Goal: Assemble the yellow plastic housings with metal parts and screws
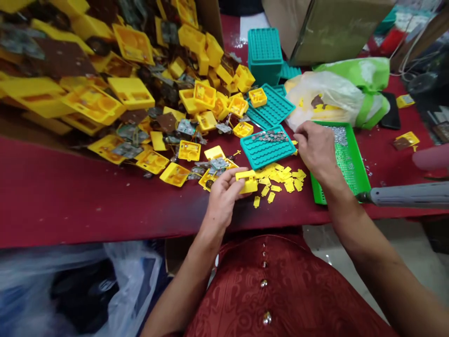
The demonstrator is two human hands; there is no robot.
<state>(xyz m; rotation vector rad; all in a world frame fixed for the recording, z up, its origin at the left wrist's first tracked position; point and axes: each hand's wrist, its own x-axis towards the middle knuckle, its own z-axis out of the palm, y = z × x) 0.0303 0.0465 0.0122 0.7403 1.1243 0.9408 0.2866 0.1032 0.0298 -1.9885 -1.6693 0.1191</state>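
Observation:
My left hand (224, 194) grips a small yellow plastic housing (247, 182) between thumb and fingers, just above the red-covered table. My right hand (315, 147) is closed in a pinch over the left edge of a green tray (359, 161), beside a teal ridged tray (268, 157). Whatever sits between its fingertips, if anything, is too small to make out. Silvery round pieces (270, 136) lie along the teal tray's far rows. Below it spreads a loose pile of flat yellow tabs (278, 175). Tiny metal parts (339, 135) fill the far end of the green tray.
On the left, a large heap of yellow housings (133, 93) with wires and circuit boards spills from a cardboard box. Stacked teal trays (265, 51) and a plastic bag (322, 93) stand behind. A grey electric screwdriver (409, 194) reaches in from the right, its tip at the green tray.

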